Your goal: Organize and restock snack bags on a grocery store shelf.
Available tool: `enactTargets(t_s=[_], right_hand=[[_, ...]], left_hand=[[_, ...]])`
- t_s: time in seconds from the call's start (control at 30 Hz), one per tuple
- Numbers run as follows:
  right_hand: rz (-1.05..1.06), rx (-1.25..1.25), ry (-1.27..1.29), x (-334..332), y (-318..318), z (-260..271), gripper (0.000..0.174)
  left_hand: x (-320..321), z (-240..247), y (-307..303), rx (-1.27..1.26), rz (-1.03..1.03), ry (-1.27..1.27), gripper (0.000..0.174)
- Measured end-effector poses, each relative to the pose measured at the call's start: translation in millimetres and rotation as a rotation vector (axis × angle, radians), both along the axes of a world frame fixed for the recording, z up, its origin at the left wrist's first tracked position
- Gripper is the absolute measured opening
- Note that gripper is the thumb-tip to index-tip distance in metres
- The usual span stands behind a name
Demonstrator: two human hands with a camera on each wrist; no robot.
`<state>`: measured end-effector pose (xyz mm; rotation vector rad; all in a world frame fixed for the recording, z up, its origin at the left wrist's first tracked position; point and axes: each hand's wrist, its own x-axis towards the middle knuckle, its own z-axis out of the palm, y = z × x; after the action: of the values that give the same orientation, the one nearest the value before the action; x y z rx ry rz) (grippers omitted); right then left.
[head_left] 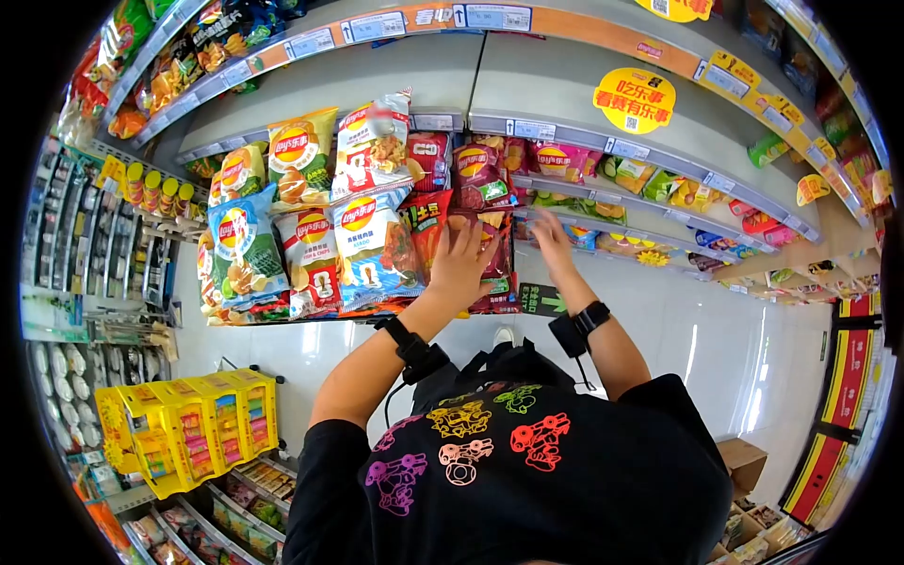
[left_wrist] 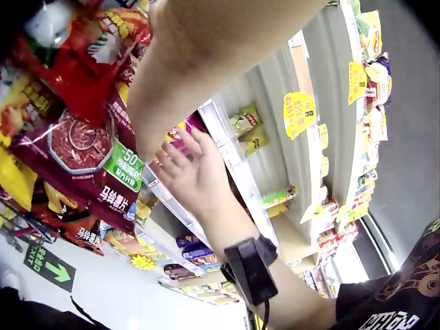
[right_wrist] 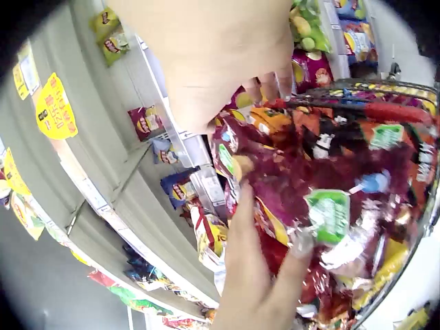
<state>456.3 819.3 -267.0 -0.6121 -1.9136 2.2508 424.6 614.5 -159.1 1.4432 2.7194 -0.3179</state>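
My left hand [head_left: 461, 262] rests on a maroon potato chip bag [head_left: 498, 266] at the right end of a pile of chip bags, its fingers spread. In the right wrist view, the index finger and thumb of that left hand [right_wrist: 265, 282] lie against shiny maroon bags with green labels. My right hand [head_left: 554, 243] hangs just right of the pile, apart from it, with loosely bent fingers; in the left wrist view this right hand [left_wrist: 196, 172] holds nothing. Left of my left hand are a red bag [head_left: 426, 221] and a blue Lay's bag [head_left: 372, 250].
The pile sits in a wire basket [right_wrist: 385, 93]. Behind it runs a grey shelf [head_left: 565, 89] with price tags; lower shelves hold more bags [head_left: 626, 174]. A yellow display rack [head_left: 188, 424] stands at left on the glossy floor [head_left: 659, 311]. A cardboard box [head_left: 742, 463] lies at lower right.
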Motion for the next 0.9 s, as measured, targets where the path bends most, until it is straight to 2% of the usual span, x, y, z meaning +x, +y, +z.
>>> enactTargets(t_s=[0.07,0.17,0.27,0.3,0.4,0.53,0.57,0.67,0.7,0.73,0.8,0.9], right_hand=[[-0.038,0.217,0.118,-27,9,13,0.061],[0.081,0.302,0.009,-69,8,23,0.067],[0.168,0.732,-0.037,-90,0,19,0.073],[0.198,0.661,-0.052,-96,-2,18,0.077],[0.241,0.669,-0.039,-106,-14,16,0.078],[0.307,0.773,-0.029,-107,-21,21,0.077],[0.298,0.795,0.011,-107,-19,19,0.071],[0.334,0.585,-0.031,-117,-1,11,0.062],[0.307,0.503,-0.081,-116,1,28,0.053],[0.283,0.422,-0.18,-121,5,32,0.055],[0.02,0.736,0.003,-127,5,32,0.044],[-0.033,0.944,0.225,-135,-6,55,0.035]], left_hand=[[0,0,2,0.016,0.001,0.001,0.083],[3,0,4,0.024,0.003,0.022,0.083],[3,2,2,0.053,0.004,-0.013,0.084],[4,4,1,0.083,-0.008,0.005,0.083],[4,3,0,0.09,0.025,-0.084,0.083],[4,-3,-3,0.166,0.03,-0.102,0.076],[4,-3,-5,0.2,0.01,-0.093,0.072],[2,8,-6,0.234,-0.015,-0.102,0.064],[-1,11,-7,0.29,-0.017,-0.098,0.061],[-6,15,-6,0.345,-0.019,-0.094,0.058],[-17,27,-4,0.406,0.014,-0.076,0.051],[-48,45,2,0.484,0.077,0.031,0.039]])
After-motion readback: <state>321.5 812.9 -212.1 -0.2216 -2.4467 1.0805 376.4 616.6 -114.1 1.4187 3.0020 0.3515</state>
